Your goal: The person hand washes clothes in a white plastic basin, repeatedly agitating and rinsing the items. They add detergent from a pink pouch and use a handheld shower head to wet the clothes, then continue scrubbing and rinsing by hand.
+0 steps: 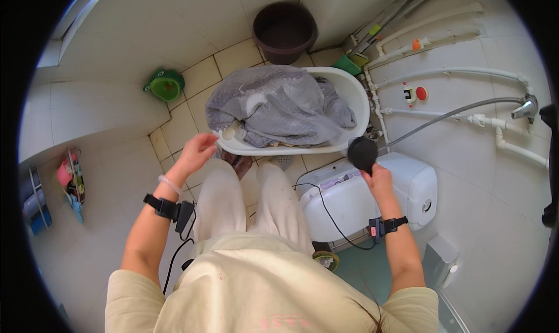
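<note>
My right hand [379,183] grips the handle of a black handheld shower head [363,153] by the right front rim of a white plastic bathtub [359,96]. Faint streaks, possibly water, run from its face towards the tub. A wet grey blanket or similar cloth [279,101] is heaped in the tub, with whitish patches that look like foam. It bulges over the left and far rims. My left hand [198,154] is beside the tub's left front corner, fingers loosely bent and nothing seen in them. Whether its fingertips touch the rim I cannot tell.
A grey hose [454,113] runs from the wall tap [525,107] to the shower head. A white toilet [340,206] stands at right. Behind the tub are a dark bucket [284,38] and a green dustpan [347,65]. A green child's potty [166,87] sits at left.
</note>
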Available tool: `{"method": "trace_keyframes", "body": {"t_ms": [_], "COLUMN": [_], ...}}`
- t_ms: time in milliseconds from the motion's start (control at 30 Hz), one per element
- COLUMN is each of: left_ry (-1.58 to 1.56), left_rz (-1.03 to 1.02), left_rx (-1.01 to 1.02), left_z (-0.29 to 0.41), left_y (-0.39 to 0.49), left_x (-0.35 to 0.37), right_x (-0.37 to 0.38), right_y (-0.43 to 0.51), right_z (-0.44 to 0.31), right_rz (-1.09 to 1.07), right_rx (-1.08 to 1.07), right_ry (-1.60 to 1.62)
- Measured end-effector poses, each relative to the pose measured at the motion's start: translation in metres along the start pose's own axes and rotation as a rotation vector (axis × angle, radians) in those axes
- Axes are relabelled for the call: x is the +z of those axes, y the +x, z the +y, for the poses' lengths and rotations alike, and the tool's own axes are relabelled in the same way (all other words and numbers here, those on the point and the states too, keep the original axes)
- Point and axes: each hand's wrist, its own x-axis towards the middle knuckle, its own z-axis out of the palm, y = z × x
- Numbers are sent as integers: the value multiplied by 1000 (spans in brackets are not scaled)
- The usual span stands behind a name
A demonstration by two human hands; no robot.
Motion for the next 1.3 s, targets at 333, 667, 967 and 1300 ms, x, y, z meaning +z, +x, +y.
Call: {"method": "trace_keyframes", "body": {"t_ms": [333,667,967,1300], "left_ry": [328,676,581,426], "left_rz": [-27,167,34,-107], "left_rx": [916,1645,1571,1244], "left_z": [331,531,576,420], "left_y": [60,80,123,142], "left_x": [40,205,310,168], "right_x": [11,5,-15,-43], "right_y": [8,16,45,130], "right_z": [-2,-1,29,92], "right_rz": [203,238,466,578], "right_rx": [105,119,68,-98], "right_ry": [105,67,-84,-117]}}
